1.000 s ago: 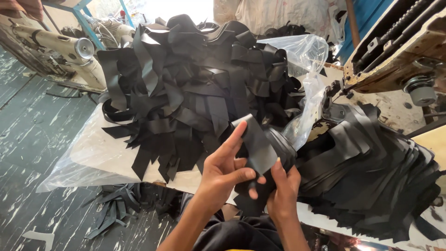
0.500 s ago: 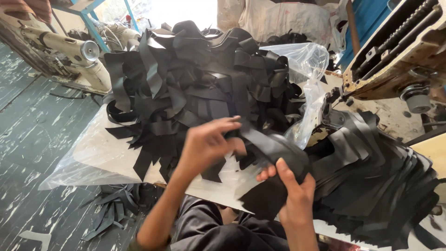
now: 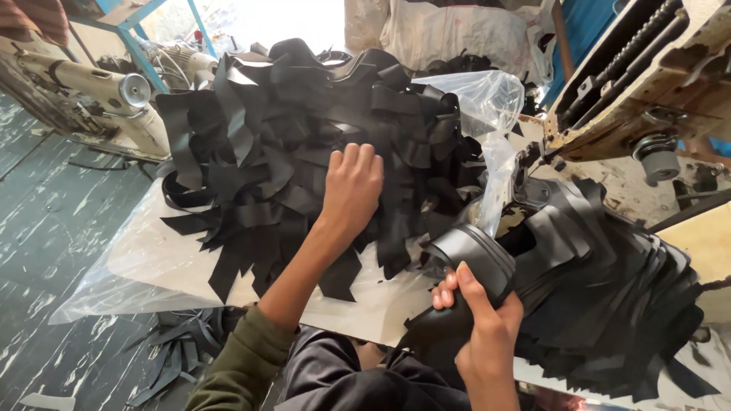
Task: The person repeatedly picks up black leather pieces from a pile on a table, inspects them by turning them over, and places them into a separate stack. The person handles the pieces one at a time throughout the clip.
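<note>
On the worktop (image 3: 152,259), my left hand (image 3: 352,186) has moved up onto the black strip heap (image 3: 289,144), fingers curled, perhaps pinching one; my right hand (image 3: 480,320) still grips the folded bundle (image 3: 472,255).

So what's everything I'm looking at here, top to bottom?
loose strip heap: one big pile, black, on the plastic sheet, centre.
plastic sheet: one, clear, spread under the heap.
plastic bag: one, clear, behind the heap.
stacked pieces: one fanned stack, black, right.
sewing machine: one, cream, upper left.
scraps: several, black, on the floor, lower left.
machine bed: one, worn wood and metal, upper right.
left hand: reaching into the loose strip heap.
right hand: gripping a bundle of strips, black.
</note>
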